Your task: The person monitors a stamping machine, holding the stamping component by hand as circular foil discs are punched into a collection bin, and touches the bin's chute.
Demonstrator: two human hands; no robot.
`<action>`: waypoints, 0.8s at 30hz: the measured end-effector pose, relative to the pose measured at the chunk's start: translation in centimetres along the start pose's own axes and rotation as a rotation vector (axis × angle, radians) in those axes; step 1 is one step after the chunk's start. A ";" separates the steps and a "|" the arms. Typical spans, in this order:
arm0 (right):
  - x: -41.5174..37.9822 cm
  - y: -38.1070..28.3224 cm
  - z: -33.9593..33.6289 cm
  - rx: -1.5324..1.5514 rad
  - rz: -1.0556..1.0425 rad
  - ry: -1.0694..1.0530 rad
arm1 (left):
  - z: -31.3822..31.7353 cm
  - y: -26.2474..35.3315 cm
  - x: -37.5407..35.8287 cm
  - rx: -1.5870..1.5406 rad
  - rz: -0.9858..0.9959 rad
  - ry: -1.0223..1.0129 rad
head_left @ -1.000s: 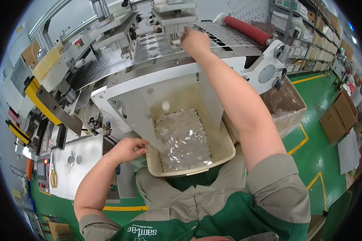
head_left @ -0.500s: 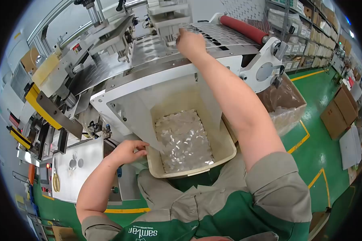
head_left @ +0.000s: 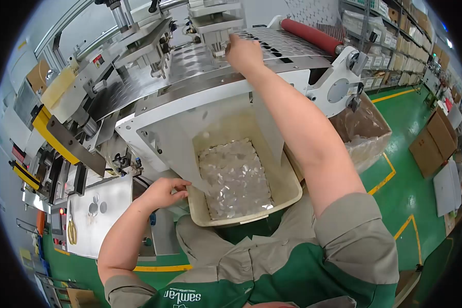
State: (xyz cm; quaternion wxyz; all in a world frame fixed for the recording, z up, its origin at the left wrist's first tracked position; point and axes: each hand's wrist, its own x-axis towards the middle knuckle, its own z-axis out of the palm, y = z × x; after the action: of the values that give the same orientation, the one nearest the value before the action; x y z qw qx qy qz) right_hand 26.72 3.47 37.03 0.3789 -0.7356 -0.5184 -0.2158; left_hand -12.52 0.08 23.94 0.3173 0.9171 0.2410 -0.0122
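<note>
My right hand [head_left: 245, 54] is over the punched sheet [head_left: 190, 61] on the machine bed, beside a metal press head [head_left: 216, 32]. Its fingers are curled down at the sheet, and whatever they hold, if anything, is hidden. Below the bed stands a cream plastic bin [head_left: 287, 191] with many thin, shiny round discs [head_left: 236, 177] in it. A pale disc [head_left: 206, 134] shows above the pile, near the translucent guard sheet [head_left: 172, 136]. My left hand [head_left: 167, 193] is at the bin's left rim, fingertips against it, thumb apart from the index finger.
A second press head [head_left: 143, 49] hangs to the left. A red roller [head_left: 310, 37] is at the bed's right end. Yellow-handled scissors [head_left: 72, 231] and a few discs lie on a white side table [head_left: 113, 215]. A lined carton [head_left: 362, 128] stands at right.
A pale disc now shows in the upper part of the bin, above the pile. My right hand has shifted very slightly; my left hand stays at the rim.
</note>
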 end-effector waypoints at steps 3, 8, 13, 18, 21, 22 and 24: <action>-0.4 0.2 0.0 -0.081 -0.047 -0.088 | -0.1 0.1 0.1 0.004 -0.010 -0.018; -0.2 -0.4 -0.6 -0.036 -0.011 -0.030 | 0.0 0.0 0.1 0.000 -0.015 -0.010; 0.3 0.0 -0.1 -0.048 0.043 -0.138 | -0.1 0.6 0.0 -0.006 -0.063 -0.012; -0.2 0.2 -0.1 -0.049 -0.020 -0.082 | 0.0 0.6 0.1 0.006 -0.059 -0.002; 0.0 -0.4 -0.3 -0.004 0.007 0.024 | 0.0 0.6 0.2 0.042 -0.064 -0.004; 0.0 -0.1 0.0 -0.005 0.009 0.023 | 0.0 0.5 0.2 0.041 -0.063 -0.006; -0.1 0.3 0.3 -0.058 -0.025 -0.042 | 0.0 0.6 0.2 0.019 -0.071 -0.010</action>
State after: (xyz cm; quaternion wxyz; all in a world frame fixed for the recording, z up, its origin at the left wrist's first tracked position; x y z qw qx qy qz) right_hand 26.94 3.60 36.70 0.3437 -0.7441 -0.5290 -0.2200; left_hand -12.12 -0.21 24.27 0.3094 0.9108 0.2718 -0.0304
